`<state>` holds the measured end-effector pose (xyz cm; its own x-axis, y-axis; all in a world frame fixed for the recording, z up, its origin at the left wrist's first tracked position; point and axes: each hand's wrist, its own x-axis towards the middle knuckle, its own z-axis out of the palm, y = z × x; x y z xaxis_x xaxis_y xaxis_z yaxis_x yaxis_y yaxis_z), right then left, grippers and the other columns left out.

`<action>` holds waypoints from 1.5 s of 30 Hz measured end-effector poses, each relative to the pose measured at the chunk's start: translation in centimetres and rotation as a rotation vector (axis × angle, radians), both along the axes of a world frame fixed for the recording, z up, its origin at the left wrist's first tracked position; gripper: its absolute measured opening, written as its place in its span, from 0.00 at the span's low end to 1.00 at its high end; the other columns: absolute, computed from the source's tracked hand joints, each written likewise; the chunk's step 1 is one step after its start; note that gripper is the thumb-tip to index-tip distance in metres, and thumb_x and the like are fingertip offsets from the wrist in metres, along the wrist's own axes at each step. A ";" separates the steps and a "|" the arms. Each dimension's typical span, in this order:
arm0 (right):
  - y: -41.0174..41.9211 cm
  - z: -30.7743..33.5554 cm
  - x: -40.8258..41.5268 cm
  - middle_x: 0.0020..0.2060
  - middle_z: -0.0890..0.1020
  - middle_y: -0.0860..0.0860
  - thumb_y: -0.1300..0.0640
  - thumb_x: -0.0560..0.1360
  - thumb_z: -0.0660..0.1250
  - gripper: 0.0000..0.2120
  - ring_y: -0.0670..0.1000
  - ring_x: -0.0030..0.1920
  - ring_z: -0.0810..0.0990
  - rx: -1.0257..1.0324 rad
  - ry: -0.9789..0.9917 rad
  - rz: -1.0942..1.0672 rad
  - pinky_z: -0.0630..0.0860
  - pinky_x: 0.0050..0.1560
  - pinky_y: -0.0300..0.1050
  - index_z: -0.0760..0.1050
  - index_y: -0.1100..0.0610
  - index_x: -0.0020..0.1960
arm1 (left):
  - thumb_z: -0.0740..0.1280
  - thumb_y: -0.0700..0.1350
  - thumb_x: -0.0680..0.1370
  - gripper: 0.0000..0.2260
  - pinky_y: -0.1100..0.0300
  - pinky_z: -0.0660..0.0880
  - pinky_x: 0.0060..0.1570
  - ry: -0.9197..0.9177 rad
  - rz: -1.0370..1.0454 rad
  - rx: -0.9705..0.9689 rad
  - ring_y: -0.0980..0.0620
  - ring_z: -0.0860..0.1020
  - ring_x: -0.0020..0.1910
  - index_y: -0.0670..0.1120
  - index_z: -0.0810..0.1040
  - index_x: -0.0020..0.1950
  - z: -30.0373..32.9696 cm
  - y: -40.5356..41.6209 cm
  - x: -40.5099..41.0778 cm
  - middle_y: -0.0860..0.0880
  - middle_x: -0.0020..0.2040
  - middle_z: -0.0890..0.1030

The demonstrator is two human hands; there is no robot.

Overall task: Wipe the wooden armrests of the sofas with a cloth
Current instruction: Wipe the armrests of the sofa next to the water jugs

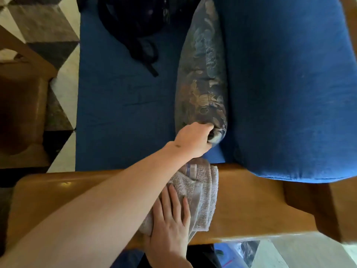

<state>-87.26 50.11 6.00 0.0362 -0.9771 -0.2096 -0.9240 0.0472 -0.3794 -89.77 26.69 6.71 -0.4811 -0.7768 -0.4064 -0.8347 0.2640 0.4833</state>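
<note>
A wide wooden armrest point(251, 200) of a blue sofa runs across the lower part of the view. A folded grey-pink towel cloth point(202, 190) lies on it. My right hand point(170, 219) presses flat on the cloth, fingers spread. My left arm crosses above it, and my left hand point(193, 140) grips the near corner of a dark floral throw pillow point(202, 74) that stands on edge on the blue seat point(119, 113), beside the blue back cushion point(289, 93).
A black bag with straps point(139, 28) lies at the far end of the seat. Another wooden armrest or chair point(21, 113) stands at the left on a floor of geometric tiles point(63, 74). A plastic bag point(237, 252) lies below the armrest.
</note>
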 end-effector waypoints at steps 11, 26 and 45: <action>0.1 0.4 -4.7 0.81 0.64 0.48 0.42 0.70 0.60 0.39 0.51 0.81 0.61 -0.053 0.053 0.257 0.55 0.77 0.57 0.67 0.51 0.80 | 0.65 0.48 0.83 0.17 0.53 0.75 0.61 0.001 0.598 -0.144 0.49 0.76 0.64 0.48 0.76 0.71 4.8 9.7 13.2 0.50 0.65 0.81; 0.6 -1.0 -0.4 0.83 0.60 0.52 0.45 0.75 0.59 0.38 0.55 0.83 0.53 -0.100 0.113 0.099 0.43 0.83 0.57 0.61 0.55 0.82 | 0.56 0.58 0.84 0.28 0.44 0.56 0.78 -0.196 0.985 0.035 0.45 0.56 0.81 0.49 0.61 0.82 4.4 24.7 31.1 0.47 0.82 0.61; -0.5 -0.6 22.4 0.85 0.51 0.51 0.40 0.81 0.54 0.36 0.53 0.84 0.44 -0.006 -0.012 0.712 0.41 0.82 0.61 0.52 0.53 0.85 | 0.59 0.51 0.86 0.28 0.55 0.61 0.79 0.606 1.342 0.155 0.64 0.61 0.78 0.56 0.51 0.84 4.5 28.1 38.1 0.62 0.80 0.61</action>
